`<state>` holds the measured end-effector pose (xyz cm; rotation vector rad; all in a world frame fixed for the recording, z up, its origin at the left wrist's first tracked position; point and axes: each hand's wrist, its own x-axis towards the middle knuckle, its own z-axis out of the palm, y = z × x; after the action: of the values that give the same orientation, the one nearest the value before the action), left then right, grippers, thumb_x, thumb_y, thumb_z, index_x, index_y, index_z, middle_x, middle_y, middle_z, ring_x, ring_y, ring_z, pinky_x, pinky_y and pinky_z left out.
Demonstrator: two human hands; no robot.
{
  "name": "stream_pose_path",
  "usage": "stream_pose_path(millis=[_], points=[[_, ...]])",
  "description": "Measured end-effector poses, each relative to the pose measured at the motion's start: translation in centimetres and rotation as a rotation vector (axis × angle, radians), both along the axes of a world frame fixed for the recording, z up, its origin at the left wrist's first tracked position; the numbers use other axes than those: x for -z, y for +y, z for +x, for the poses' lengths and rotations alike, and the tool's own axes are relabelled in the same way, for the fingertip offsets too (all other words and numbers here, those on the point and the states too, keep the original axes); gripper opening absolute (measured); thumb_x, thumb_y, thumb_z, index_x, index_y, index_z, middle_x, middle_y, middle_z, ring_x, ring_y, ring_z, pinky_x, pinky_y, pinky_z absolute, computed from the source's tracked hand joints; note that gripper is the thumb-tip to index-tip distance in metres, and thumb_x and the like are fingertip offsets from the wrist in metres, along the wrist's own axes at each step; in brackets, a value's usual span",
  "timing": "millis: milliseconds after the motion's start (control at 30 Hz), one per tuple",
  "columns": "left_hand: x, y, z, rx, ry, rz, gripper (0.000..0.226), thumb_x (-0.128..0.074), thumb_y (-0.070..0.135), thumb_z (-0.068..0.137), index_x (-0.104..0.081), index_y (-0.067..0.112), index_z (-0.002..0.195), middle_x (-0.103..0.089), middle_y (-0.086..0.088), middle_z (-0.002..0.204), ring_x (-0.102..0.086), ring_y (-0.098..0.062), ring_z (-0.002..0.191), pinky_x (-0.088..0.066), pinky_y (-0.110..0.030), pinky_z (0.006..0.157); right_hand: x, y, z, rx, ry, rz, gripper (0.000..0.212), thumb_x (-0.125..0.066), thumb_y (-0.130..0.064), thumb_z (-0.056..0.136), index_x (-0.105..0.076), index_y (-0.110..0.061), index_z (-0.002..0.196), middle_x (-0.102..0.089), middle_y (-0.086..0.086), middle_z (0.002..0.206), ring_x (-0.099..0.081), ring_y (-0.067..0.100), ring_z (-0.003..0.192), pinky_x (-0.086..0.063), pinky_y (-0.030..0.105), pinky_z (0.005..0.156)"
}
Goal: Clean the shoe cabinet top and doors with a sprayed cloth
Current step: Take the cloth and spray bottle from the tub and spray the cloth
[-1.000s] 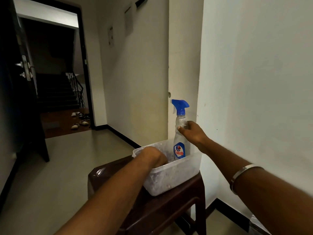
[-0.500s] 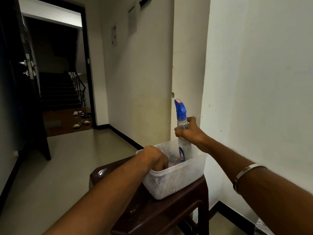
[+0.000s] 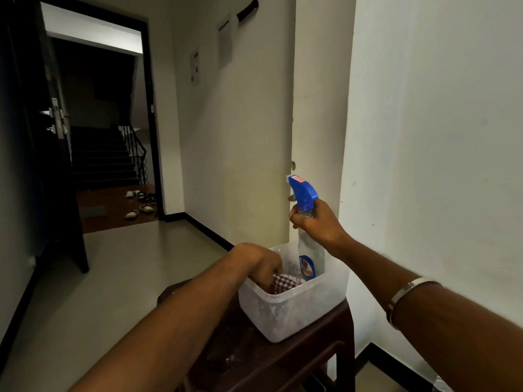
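A clear spray bottle with a blue trigger head stands partly inside a translucent plastic tub. My right hand is wrapped around the bottle's neck, just under the trigger. My left hand reaches down into the tub and its fingers close on a checked red-and-white cloth lying in it. The bottle's base is hidden by the tub wall. No shoe cabinet is in view.
The tub sits on a dark brown wooden stool beside a white wall. A pale floor runs left toward an open dark door, with several sandals and a staircase beyond.
My right hand has slid up to the bottle's neck and raised the bottle slightly, turning its trigger head. My left hand has pulled the checked cloth into sight inside the tub.
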<state>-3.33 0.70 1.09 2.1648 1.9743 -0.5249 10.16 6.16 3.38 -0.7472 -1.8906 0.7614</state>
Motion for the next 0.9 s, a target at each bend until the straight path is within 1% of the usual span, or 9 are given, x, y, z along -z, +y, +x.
stream_pose_path(millis=[133, 233, 333, 433, 500, 567, 700, 767, 900], points=[[-2.1, -0.4, -1.9, -0.053, -0.295, 0.231, 0.05, -0.073, 0.032, 0.081, -0.057, 0.017, 0.126, -0.063, -0.001, 0.122, -0.059, -0.022, 0.108, -0.05, -0.034, 0.092, -2.1, -0.7, 1.0, 0.019, 0.154, 0.011, 0.037, -0.062, -0.004, 0.086, -0.053, -0.011, 0.122, -0.061, 0.004, 0.104, -0.062, 0.021, 0.085, -0.055, 0.035, 0.084], [-2.7, -1.0, -3.4, -0.104, -0.538, 0.34, 0.044, -0.072, 0.03, 0.082, -0.057, 0.018, 0.122, -0.063, -0.002, 0.121, -0.059, -0.02, 0.109, -0.049, -0.031, 0.089, -5.5, -1.7, 1.8, 0.021, 0.249, 0.048, 0.04, -0.064, -0.003, 0.083, -0.055, -0.011, 0.122, -0.065, 0.005, 0.103, -0.065, 0.024, 0.094, -0.056, 0.041, 0.09], [-2.7, -2.0, -4.2, -0.191, -0.904, 0.432, 0.041, -0.069, 0.026, 0.086, -0.056, 0.018, 0.124, -0.064, -0.002, 0.12, -0.061, -0.018, 0.106, -0.05, -0.028, 0.085, -9.3, -2.9, 2.7, 0.061, 0.348, 0.091, 0.046, -0.066, -0.002, 0.082, -0.054, -0.012, 0.125, -0.065, 0.0, 0.114, -0.066, 0.021, 0.097, -0.057, 0.038, 0.087], [-2.7, -3.2, -3.5, -0.334, -1.32, 0.582, 0.028, -0.066, 0.022, 0.089, -0.056, 0.018, 0.114, -0.066, 0.001, 0.106, -0.063, -0.011, 0.09, -0.05, -0.023, 0.07, -12.1, -4.7, 4.0, 0.065, 0.381, 0.119, 0.048, -0.062, 0.0, 0.083, -0.053, -0.012, 0.129, -0.066, -0.001, 0.113, -0.066, 0.017, 0.087, -0.058, 0.027, 0.078], [-2.6, -3.6, -2.6, -0.433, -1.588, 0.624, 0.032, -0.066, 0.022, 0.087, -0.056, 0.014, 0.116, -0.067, -0.001, 0.103, -0.064, -0.016, 0.091, -0.052, -0.028, 0.072, -12.7, -6.1, 4.8, 0.045, 0.315, 0.117, 0.044, -0.061, -0.001, 0.085, -0.054, -0.01, 0.128, -0.067, 0.003, 0.107, -0.064, 0.014, 0.077, -0.057, 0.021, 0.07], [-2.5, -3.9, -1.7, -0.472, -1.806, 0.593, 0.037, -0.068, 0.02, 0.085, -0.055, 0.013, 0.12, -0.068, -0.008, 0.107, -0.065, -0.024, 0.098, -0.055, -0.038, 0.077, -12.3, -7.8, 5.4, 0.038, 0.235, 0.094, 0.036, -0.062, -0.008, 0.089, -0.056, -0.009, 0.124, -0.065, 0.01, 0.098, -0.061, 0.015, 0.071, -0.056, 0.021, 0.065], [-2.4, -4.6, 0.3, -0.463, -1.983, 0.518, 0.038, -0.068, 0.016, 0.086, -0.056, 0.009, 0.122, -0.068, -0.014, 0.113, -0.064, -0.031, 0.104, -0.056, -0.046, 0.083, -9.2, -10.7, 6.3, 0.069, 0.102, 0.032, 0.018, -0.062, -0.026, 0.092, -0.062, -0.01, 0.101, -0.068, 0.017, 0.088, -0.061, 0.016, 0.059, -0.055, 0.029, 0.061], [-2.3, -4.9, 1.3, -0.467, -2.036, 0.477, 0.036, -0.066, 0.024, 0.089, -0.057, 0.009, 0.12, -0.068, -0.015, 0.113, -0.064, -0.031, 0.105, -0.056, -0.047, 0.082, -7.2, -11.9, 6.6, 0.082, 0.072, -0.019, 0.015, -0.062, -0.026, 0.091, -0.063, -0.011, 0.091, -0.071, 0.018, 0.088, -0.063, 0.019, 0.057, -0.058, 0.039, 0.066], [-2.1, -5.5, 2.9, -0.508, -2.211, 0.361, 0.04, -0.04, 0.044, 0.099, -0.059, 0.012, 0.114, -0.067, -0.016, 0.108, -0.064, -0.032, 0.099, -0.054, -0.049, 0.078, -3.7, -13.6, 6.1, 0.106, 0.002, -0.077, 0.018, -0.061, -0.025, 0.089, -0.066, -0.008, 0.087, -0.071, 0.018, 0.084, -0.063, 0.022, 0.061, -0.058, 0.046, 0.073]])
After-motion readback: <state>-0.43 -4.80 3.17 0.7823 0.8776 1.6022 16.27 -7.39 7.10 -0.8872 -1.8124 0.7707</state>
